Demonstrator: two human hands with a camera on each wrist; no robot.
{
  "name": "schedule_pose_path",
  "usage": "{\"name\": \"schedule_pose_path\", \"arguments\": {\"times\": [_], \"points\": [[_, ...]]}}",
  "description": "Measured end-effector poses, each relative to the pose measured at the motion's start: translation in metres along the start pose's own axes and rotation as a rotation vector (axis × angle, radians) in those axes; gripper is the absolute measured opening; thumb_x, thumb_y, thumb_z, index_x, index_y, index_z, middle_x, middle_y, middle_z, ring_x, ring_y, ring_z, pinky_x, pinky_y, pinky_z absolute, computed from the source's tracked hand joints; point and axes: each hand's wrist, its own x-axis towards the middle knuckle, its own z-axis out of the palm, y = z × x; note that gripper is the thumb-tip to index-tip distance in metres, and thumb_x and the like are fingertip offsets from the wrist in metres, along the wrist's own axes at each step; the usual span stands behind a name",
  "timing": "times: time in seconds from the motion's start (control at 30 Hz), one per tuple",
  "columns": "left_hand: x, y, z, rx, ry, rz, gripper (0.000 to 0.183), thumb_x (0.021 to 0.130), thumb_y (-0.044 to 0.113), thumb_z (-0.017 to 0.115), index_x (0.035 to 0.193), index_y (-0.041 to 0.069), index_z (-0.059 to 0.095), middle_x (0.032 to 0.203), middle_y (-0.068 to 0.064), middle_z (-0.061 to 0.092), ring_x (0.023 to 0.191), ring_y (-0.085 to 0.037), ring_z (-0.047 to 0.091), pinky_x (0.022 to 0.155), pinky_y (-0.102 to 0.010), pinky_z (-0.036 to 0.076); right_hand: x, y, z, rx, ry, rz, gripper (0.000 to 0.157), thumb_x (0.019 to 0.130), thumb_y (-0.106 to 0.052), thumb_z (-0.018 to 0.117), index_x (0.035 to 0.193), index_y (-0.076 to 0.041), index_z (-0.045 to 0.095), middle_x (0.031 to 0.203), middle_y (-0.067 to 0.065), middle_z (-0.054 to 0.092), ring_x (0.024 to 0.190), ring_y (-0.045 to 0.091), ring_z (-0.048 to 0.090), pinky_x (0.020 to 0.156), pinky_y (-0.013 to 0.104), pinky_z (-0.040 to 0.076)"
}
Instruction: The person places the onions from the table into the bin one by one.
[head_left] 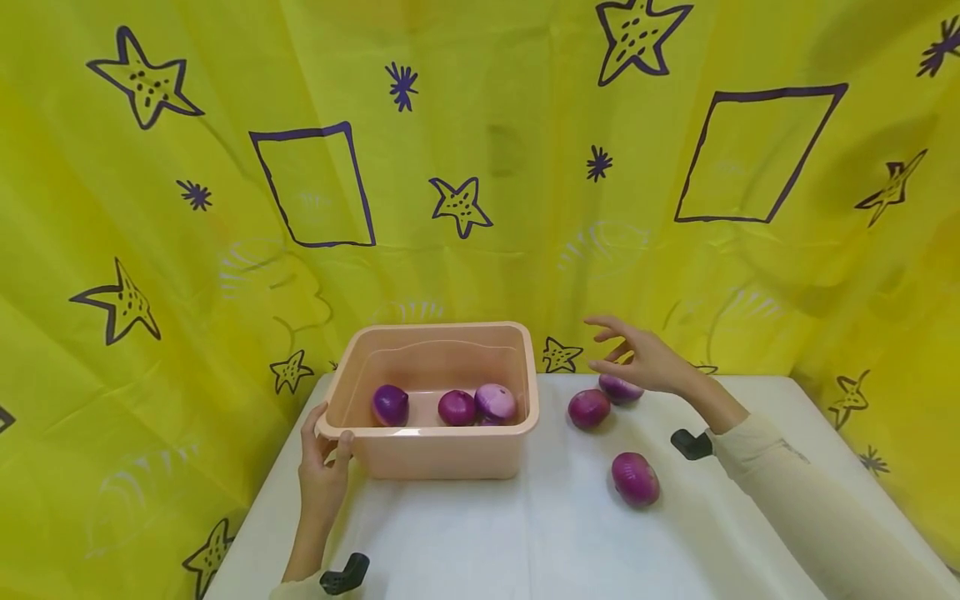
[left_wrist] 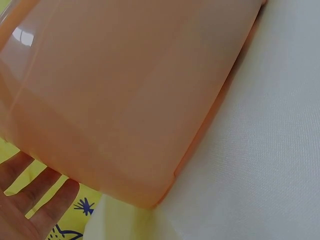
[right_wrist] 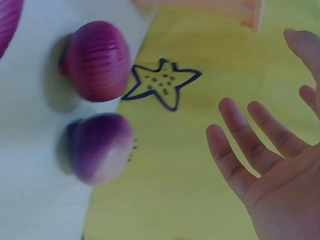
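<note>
A peach plastic bin [head_left: 435, 457] stands at the back left of the white table with several red onions inside, one purple onion [head_left: 391, 405] apart from the others. My left hand [head_left: 324, 467] holds the bin's front left corner, thumb at the front and fingers along the left side. In the left wrist view those fingers [left_wrist: 52, 200] lie against the bin wall [left_wrist: 115, 100]. With nothing in it, my right hand [head_left: 637, 354] hovers, fingers spread, over the far onion [head_left: 621, 389]. Close by sits a darker red onion [head_left: 588, 409]; another onion [head_left: 635, 480] lies nearer me.
A yellow curtain [head_left: 517, 275] with drawn stars and frames hangs right behind the table's back edge and along both sides. White cloth covers the table [head_left: 570, 542]. Dark camera mounts [head_left: 345, 574] sit at both wrists.
</note>
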Motion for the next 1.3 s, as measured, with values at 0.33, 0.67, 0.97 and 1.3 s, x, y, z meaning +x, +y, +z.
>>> {"name": "schedule_pose_path", "arguments": {"times": [0.33,0.67,0.97,1.3], "points": [[0.001,0.003,0.000,-0.009,0.005,0.010,0.063,0.106,0.026,0.058,0.160,0.028,0.027,0.162,-0.006,0.038,0.125,-0.025,0.055,0.087,-0.012,0.049,-0.025,0.031,0.007,-0.038,0.029,0.060,0.063,0.095,-0.027,0.076,0.150,-0.015,0.047,0.131,0.027,0.062,0.101,0.037,0.070,0.079,0.048,0.061],[0.002,0.003,0.000,0.016,0.015,0.012,0.061,0.106,0.022,0.056,0.160,0.026,0.028,0.161,-0.011,0.040,0.120,-0.022,0.057,0.084,-0.010,0.049,-0.039,0.077,0.019,-0.110,0.002,-0.007,0.062,0.091,-0.013,0.078,0.144,0.003,0.049,0.138,0.031,0.056,0.116,0.051,0.058,0.088,0.060,0.056],[0.001,0.005,0.000,0.036,0.019,0.039,0.062,0.106,0.018,0.057,0.160,0.024,0.028,0.160,-0.013,0.042,0.108,0.005,0.054,0.082,-0.011,0.050,-0.038,0.097,0.031,-0.050,-0.078,0.129,0.057,0.100,-0.026,0.069,0.148,-0.005,0.047,0.137,0.030,0.058,0.117,0.051,0.058,0.093,0.065,0.051],[0.002,0.003,0.000,0.026,0.018,0.021,0.061,0.106,0.019,0.057,0.160,0.026,0.029,0.159,-0.013,0.043,0.108,0.001,0.056,0.081,-0.012,0.051,-0.030,0.100,0.039,-0.029,-0.046,0.236,0.046,0.104,-0.034,0.062,0.142,-0.013,0.052,0.135,0.027,0.059,0.113,0.049,0.059,0.091,0.070,0.048]]}}
